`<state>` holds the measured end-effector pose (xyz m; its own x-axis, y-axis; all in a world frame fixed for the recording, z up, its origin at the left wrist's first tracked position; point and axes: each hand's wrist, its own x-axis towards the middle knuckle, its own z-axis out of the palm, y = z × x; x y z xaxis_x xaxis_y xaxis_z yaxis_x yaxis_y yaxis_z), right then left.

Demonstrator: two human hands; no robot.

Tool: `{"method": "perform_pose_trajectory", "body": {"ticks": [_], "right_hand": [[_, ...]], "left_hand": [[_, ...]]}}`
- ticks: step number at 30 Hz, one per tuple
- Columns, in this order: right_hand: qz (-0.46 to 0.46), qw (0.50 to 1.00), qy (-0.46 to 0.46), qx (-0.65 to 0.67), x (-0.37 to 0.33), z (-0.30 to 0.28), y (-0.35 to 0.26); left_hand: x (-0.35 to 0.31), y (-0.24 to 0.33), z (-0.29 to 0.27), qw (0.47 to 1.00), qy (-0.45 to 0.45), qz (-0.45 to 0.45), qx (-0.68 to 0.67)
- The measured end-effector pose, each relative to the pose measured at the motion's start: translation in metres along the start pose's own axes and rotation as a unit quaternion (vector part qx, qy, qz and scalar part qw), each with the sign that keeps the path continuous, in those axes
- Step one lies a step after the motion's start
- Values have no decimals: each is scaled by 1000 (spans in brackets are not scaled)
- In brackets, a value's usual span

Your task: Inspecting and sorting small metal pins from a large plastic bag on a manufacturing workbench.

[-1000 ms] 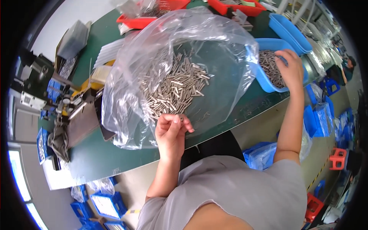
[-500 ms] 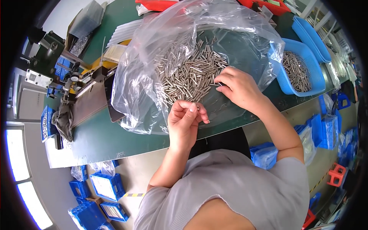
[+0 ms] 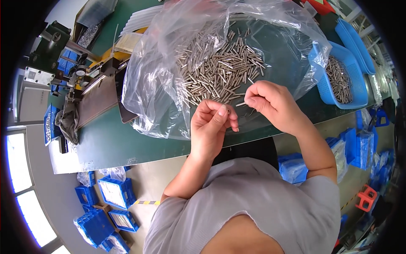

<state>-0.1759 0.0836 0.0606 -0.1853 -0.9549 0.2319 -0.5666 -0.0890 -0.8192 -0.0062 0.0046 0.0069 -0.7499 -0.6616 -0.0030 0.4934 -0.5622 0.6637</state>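
The right hand [image 3: 272, 106] has drawn nearer the left hand [image 3: 209, 129], pinching a metal pin [image 3: 240, 104]; the left pinches a small part [image 3: 229, 111] (too tiny to make out). Beyond, loose pins [image 3: 224, 72] lie amid clear plastic [image 3: 148, 106], with a blue basket [image 3: 358, 82] further right.

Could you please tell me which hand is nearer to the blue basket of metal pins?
Right: the right hand is left of the blue basket; the left hand is farther left.
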Motion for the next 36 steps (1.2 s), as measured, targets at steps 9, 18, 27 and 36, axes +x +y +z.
{"method": "perform_pose_trajectory", "body": {"ticks": [9, 18, 27, 36], "right_hand": [[-59, 998, 1, 11, 2, 10, -3], [-98, 994, -18, -49, 3, 20, -6], [109, 954, 86, 266, -12, 32, 3], [198, 911, 39, 360, 19, -6, 20]], "left_hand": [[-1, -2, 0, 1000, -1, -3, 11], [-1, -1, -2, 1000, -12, 4, 12], [-2, -3, 2, 1000, 9, 15, 22], [-1, -2, -1, 999, 28, 37, -8]]}}
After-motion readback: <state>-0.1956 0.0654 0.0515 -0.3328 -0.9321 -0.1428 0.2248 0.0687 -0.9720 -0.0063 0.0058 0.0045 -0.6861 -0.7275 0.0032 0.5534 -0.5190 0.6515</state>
